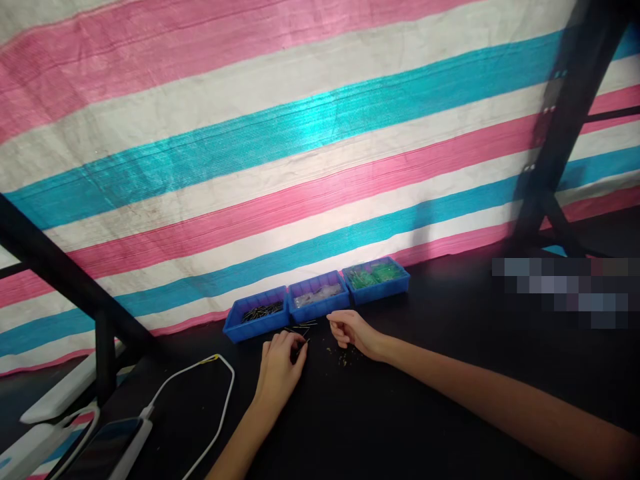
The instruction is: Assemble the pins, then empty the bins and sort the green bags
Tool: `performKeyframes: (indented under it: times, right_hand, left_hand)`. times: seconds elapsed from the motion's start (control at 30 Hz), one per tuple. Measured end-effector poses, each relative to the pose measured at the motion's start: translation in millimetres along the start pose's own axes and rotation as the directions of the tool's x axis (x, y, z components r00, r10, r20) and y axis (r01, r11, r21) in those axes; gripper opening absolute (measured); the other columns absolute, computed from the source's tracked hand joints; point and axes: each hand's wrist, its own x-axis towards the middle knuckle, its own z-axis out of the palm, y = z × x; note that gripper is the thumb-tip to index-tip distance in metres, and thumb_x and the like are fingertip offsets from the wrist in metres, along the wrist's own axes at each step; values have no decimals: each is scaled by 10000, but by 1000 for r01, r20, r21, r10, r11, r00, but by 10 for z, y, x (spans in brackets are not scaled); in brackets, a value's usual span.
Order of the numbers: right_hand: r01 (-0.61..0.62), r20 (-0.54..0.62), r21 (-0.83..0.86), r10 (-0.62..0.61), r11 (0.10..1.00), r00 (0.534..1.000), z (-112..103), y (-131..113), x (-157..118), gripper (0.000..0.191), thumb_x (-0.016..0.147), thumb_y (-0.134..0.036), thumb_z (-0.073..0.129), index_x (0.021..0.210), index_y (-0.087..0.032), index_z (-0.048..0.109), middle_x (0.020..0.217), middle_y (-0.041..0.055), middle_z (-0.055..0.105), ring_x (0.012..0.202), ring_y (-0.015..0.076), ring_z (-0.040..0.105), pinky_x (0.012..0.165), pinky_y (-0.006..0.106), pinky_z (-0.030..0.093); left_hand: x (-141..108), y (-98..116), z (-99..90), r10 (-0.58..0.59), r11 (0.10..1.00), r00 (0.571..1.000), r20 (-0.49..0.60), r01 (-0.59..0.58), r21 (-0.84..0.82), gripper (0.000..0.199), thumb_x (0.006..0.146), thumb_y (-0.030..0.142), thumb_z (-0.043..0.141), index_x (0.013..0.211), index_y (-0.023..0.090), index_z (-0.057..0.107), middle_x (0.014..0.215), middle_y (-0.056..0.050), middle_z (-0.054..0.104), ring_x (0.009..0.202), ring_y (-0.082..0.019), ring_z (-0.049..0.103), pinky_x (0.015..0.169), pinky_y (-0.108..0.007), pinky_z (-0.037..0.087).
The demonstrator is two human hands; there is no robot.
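Note:
My left hand (283, 363) rests low over the black table, its thumb and index finger curled toward each other in a pinch. A thin sliver shows at their tips, too small to name. Several thin, needle-like pieces (304, 326) lie just beyond those fingers, in front of the bins. To the right, my right hand (354, 332) has its fingers curled together, and whatever they hold, if anything, is hidden. Beneath and beside it, tiny gold-coloured bits (344, 360) are scattered on the table.
Three blue bins stand in a row behind the hands: one with dark thin pieces (243, 331), one with clear pieces (320, 309), one with green pieces (377, 291). A phone (107, 450) and white cable (229, 393) lie left. A striped sheet (300, 187) hangs behind.

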Motion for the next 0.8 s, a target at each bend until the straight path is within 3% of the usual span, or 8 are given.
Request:
performKeyframes:
  times: [0.23, 0.37, 0.6, 0.7, 0.8]
  right_hand:
    - [0, 6, -8, 0, 1000, 1000, -10, -4, 9, 317, 742, -339, 594, 535, -164, 429, 474, -65, 376, 380, 56, 301, 425, 223, 252]
    - [-9, 5, -6, 9, 1000, 1000, 11, -18, 3, 316, 737, -338, 598, 530, -163, 435, 467, -62, 378, 381, 58, 307, 428, 225, 252]
    - [-19, -14, -34, 19, 999, 1000, 21, -13, -11, 331, 726, -360, 613, 523, -160, 446, 464, -62, 375, 378, 57, 319, 418, 221, 242]
    - [-10, -9, -65, 9, 998, 1000, 7, 10, 1, 335, 733, -366, 616, 526, -159, 454, 459, -62, 383, 371, 54, 321, 410, 217, 241]
    - [8, -14, -118, -10, 993, 1000, 2, 33, 12, 321, 748, -389, 603, 559, -154, 493, 465, -61, 404, 361, 50, 319, 404, 211, 252]
  left_hand:
    - [3, 43, -44, 28, 999, 1000, 15, -27, -34, 143, 848, 275, 468, 812, 212, 591, 768, 1, 596, 775, -179, 560, 702, -333, 348]
    - [-8, 12, -19, -28, 1000, 999, -27, 28, 0, 156, 834, 328, 498, 880, 213, 593, 769, -4, 582, 763, -187, 556, 680, -333, 349]
    - [-17, -18, -6, -17, 999, 1000, -14, 17, -42, 162, 852, 306, 482, 797, 223, 609, 791, -3, 601, 785, -189, 561, 687, -337, 353]
    - [-22, 9, -36, -4, 997, 998, -64, -1, -80, 144, 861, 299, 481, 823, 226, 600, 813, -2, 610, 787, -183, 558, 708, -340, 360]
    - [-45, 58, -47, -24, 989, 983, -183, -4, -146, 135, 881, 266, 446, 861, 218, 571, 832, -7, 608, 776, -171, 552, 732, -335, 378]
